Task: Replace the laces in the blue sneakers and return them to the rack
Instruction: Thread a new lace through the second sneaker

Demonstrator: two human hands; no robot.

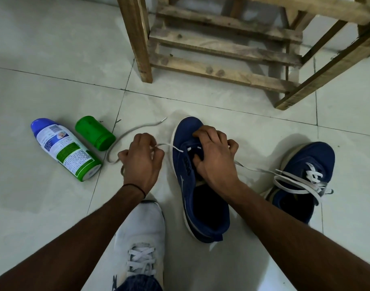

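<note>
While a spray can (65,149) lies on its side at the far left of the tiled floor (33,59), a green cap (95,132) lies loose just beside it. A white lace (136,128) curls across the tiles from near the cap into the left hand (141,162), whose curled fingers pinch it. From there it runs taut to the toe-end eyelets of the near blue sneaker (190,177). Below that hand, a worn white shoe (141,234) stands on the floor. The near sneaker rests upright on the tiles, toe pointing away. The right hand (213,158) grips its upper at the eyelets, fingers curled in over the tongue. Further right, the second blue sneaker (303,177) sits on the floor with loose white laces, one strand reaching toward the right hand. A wooden rack (222,49) stands behind, with both sneakers on the floor before it.
</note>
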